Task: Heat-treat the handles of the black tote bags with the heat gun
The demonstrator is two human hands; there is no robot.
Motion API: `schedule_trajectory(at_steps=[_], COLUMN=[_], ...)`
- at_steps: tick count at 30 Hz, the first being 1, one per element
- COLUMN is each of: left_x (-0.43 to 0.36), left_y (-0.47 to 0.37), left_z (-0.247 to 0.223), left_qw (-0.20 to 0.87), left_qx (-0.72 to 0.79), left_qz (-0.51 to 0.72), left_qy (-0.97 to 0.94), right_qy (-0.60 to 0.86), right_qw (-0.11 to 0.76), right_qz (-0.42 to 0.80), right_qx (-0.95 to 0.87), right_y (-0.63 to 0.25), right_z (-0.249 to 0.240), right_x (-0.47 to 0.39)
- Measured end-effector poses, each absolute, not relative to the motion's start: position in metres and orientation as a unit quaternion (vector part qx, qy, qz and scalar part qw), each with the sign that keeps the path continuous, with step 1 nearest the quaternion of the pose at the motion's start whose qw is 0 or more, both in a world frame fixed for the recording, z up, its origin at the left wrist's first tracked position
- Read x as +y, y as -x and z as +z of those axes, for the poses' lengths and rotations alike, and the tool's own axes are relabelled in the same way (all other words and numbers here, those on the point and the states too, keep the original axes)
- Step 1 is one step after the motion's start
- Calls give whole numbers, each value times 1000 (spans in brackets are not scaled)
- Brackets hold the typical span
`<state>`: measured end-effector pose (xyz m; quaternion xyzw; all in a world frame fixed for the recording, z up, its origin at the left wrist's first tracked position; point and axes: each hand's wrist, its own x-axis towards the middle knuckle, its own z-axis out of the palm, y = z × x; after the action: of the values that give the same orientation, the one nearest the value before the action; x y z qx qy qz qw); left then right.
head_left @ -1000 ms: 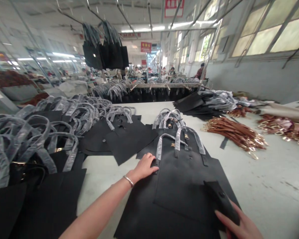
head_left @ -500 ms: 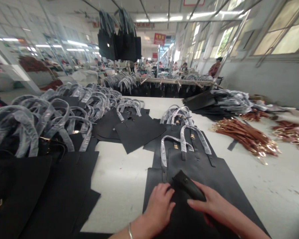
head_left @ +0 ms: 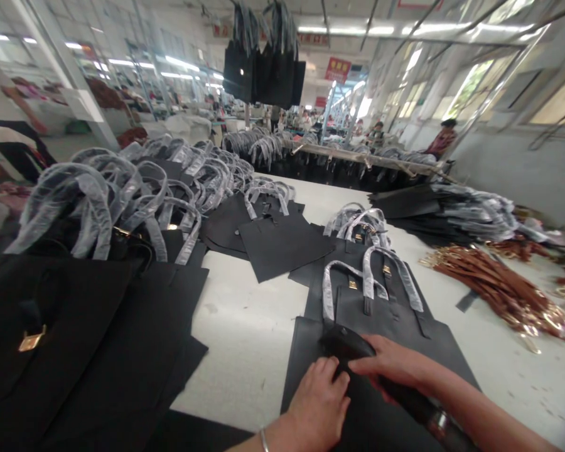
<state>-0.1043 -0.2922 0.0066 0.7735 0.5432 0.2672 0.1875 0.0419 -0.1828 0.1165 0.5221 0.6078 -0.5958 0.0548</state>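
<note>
A black bag panel [head_left: 306,358] lies in front of me, overlapping other black bag pieces. My right hand [head_left: 381,364] is closed around a long black hand tool [head_left: 348,342] with a rounded head and a shiny part [head_left: 437,422] lower down; its kind I cannot tell. The tool's head lies at the base of a plastic-wrapped bag handle [head_left: 328,292]. My left hand [head_left: 321,395] rests on the panel just below the tool's head, fingers curled and close together. What its fingertips hold, if anything, is hidden.
At left are stacked black bags [head_left: 89,339] with wrapped handles. Loose black panels [head_left: 282,245] lie mid-table. To the right are brown straps with gold clasps [head_left: 499,289] and black bag pieces [head_left: 405,207]. Black bags [head_left: 263,69] hang above; a person [head_left: 442,138] is far right.
My view has turned left, so the scene sits further right. The tool's head has come down nearer the handle base, and the left hand sits lower, beneath it.
</note>
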Motion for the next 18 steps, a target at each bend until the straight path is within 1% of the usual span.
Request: schedule_trajectory(at_steps=[5, 9, 14, 18], left_x=[-290, -289, -287, -284], left_y=[103, 103, 103, 103], left_z=[8, 5, -4, -6], left_qw=[191, 157, 102, 99], left_qx=[525, 518, 492, 504], left_qz=[256, 247, 228, 223], left_qy=[-789, -803, -834, -829], right_qy=[-519, -495, -486, -476], right_qw=[77, 78, 110, 118], right_qz=[-596, -570, -566, -565], right_qx=[607, 651, 657, 664], right_y=[-35, -12, 19, 37], right_z=[116, 111, 107, 106], right_x=[-179, -171, -158, -149])
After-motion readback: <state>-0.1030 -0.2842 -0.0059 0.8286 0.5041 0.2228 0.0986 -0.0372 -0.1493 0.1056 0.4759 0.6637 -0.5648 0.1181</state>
